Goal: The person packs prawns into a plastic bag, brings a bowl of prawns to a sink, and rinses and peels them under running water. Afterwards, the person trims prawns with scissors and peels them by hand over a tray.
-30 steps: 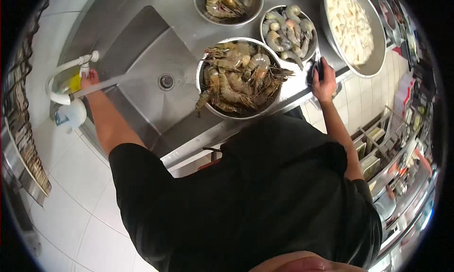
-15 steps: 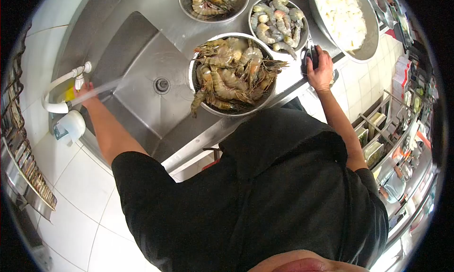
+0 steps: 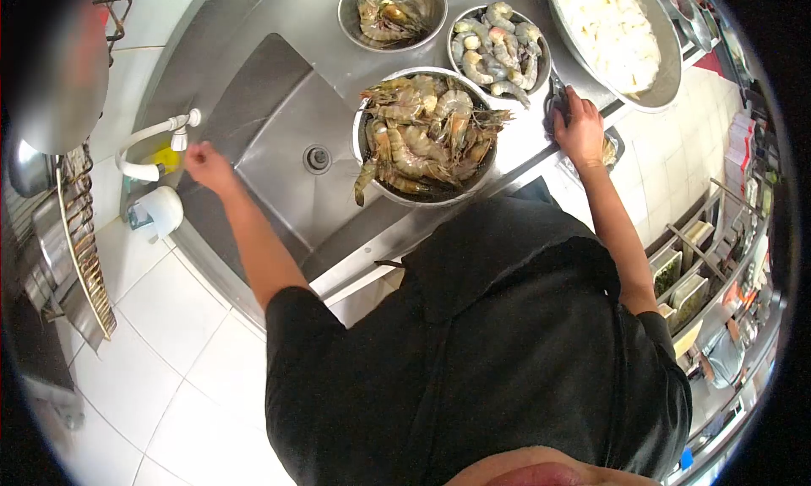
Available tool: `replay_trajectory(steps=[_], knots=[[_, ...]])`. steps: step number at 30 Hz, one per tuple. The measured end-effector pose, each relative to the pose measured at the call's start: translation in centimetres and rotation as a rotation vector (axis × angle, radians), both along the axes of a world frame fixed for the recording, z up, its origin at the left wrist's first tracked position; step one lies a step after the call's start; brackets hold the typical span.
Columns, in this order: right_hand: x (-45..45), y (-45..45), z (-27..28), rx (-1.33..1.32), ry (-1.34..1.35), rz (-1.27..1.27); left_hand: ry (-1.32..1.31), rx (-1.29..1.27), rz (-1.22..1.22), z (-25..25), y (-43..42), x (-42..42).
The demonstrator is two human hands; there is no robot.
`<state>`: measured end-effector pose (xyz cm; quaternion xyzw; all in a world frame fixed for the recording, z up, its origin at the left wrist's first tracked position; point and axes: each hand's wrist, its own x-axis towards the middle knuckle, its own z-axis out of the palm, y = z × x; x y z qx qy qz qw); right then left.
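Note:
My left hand [image 3: 209, 168] is beside the white tap [image 3: 160, 141] at the sink's left side, fingers curled in with nothing visible in them. No water runs from the spout. My right hand [image 3: 580, 131] rests on the counter's front edge, closed around the black handles of what look like scissors [image 3: 557, 104]. Between my hands stands a metal bowl [image 3: 358, 139] heaped with whole shrimp [image 3: 427, 139]. Behind it, a smaller bowl [image 3: 547, 63] holds peeled grey shrimp [image 3: 500, 48]. Another bowl [image 3: 345, 17] contains a few whole shrimp [image 3: 389, 17].
A large basin [image 3: 672, 72] of white chopped pieces stands at the back right. The sink basin [image 3: 279, 139] has a round drain [image 3: 318, 159]. A white container [image 3: 160, 209] sits at the left rim. A person [image 3: 63, 72] shows blurred at upper left; shelves with trays [image 3: 688, 275] line the right.
Water streaming from the tap has stopped. My left hand has come off the tap, moving right. At upper left a person has come into view. My right hand stays at the scissors.

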<state>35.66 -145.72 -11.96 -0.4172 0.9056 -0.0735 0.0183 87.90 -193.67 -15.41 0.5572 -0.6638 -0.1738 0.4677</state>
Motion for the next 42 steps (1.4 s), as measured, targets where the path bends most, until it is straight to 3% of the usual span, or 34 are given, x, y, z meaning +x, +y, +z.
replay_trajectory(steps=[2, 4, 8, 10, 15, 18, 19, 22, 28, 29, 32, 35, 36, 38, 42], knots=[[0.1, 0.1, 0.7, 0.106, -0.011, -0.017, -0.199, -0.030, -0.049, 4.6, 7.5, -5.9], [0.5, 0.1, 1.4, 0.160, -0.043, -0.022, -0.177, 0.042, -0.079, 4.4, 11.8, -8.6], [0.3, 0.5, 1.6, 0.144, -0.144, -0.013, -0.095, 0.225, -0.434, 8.6, 20.8, -17.7], [0.5, 0.9, 1.5, 0.113, -0.153, -0.013, -0.158, 0.034, -0.664, 8.6, 22.9, -21.3], [1.2, 3.2, -0.3, -0.179, -0.085, 0.068, -0.304, -0.059, -1.056, 9.2, 25.7, -28.6], [2.0, 4.4, 1.5, -0.303, 0.026, 0.139, -0.566, -0.139, -1.103, 9.5, 26.6, -30.4], [2.3, 5.0, 2.0, -0.347, -0.002, 0.125, -0.543, -0.164, -1.103, 9.1, 26.8, -30.9], [1.5, 7.4, 2.7, -0.391, -0.090, 0.125, -0.658, 0.024, -1.044, 8.8, 27.4, -31.6], [0.5, 11.5, 3.3, -0.627, -0.311, 0.040, -0.617, 0.371, -0.950, 10.4, 28.7, -31.2], [0.2, 11.7, 3.3, -0.666, -0.351, 0.055, -0.656, 0.250, -0.955, 10.6, 29.1, -31.0], [-0.5, 12.1, 4.0, -0.730, -0.538, 0.085, -0.622, 0.180, -0.985, 8.6, 28.9, -30.3], [-0.7, 11.8, 5.7, -0.749, -0.769, 0.100, -0.534, 0.249, -0.907, 9.0, 29.5, -29.6], [-0.9, 11.7, 6.4, -0.750, -0.845, 0.104, -0.394, 0.334, -0.904, 9.4, 29.5, -29.6], [-1.0, 11.1, 8.8, -0.768, -0.924, 0.143, -0.109, 0.499, -0.886, 12.2, 30.1, -29.8], [-0.7, 8.7, 14.1, -0.883, -1.060, 0.274, 0.235, 0.405, -0.895, 19.3, 32.7, -31.3]])
